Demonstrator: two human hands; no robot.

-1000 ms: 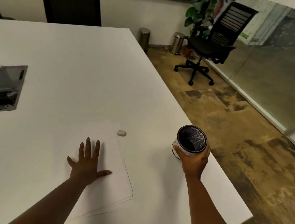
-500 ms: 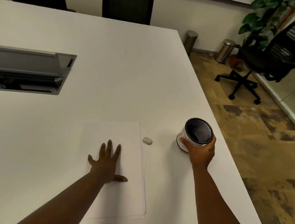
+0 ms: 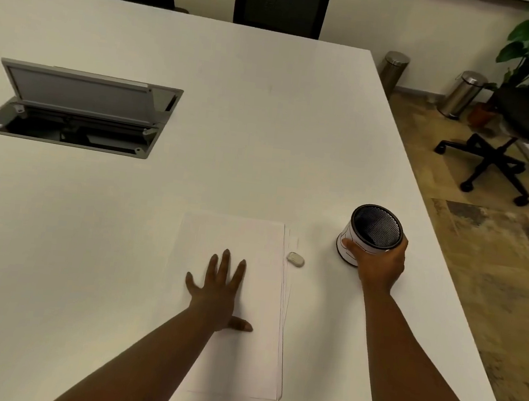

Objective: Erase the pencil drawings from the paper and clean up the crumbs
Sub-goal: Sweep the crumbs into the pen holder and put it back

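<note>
The right hand (image 3: 379, 266) has set the cup (image 3: 369, 235) down on the worktop (image 3: 266, 118), grip still closed around it. The left hand (image 3: 218, 289) stays flat and open on the paper (image 3: 253, 347). Crumb cleanup looks nearly done.

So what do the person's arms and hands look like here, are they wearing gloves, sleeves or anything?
Nothing is worn that shows. The left hand and the right hand are both bare, with no gloves, and no rings, watch or bracelets are visible. Both forearms are uncovered right down to the bottom edge of the picture, so no sleeve is in view. No markings or cables can be seen.
</note>
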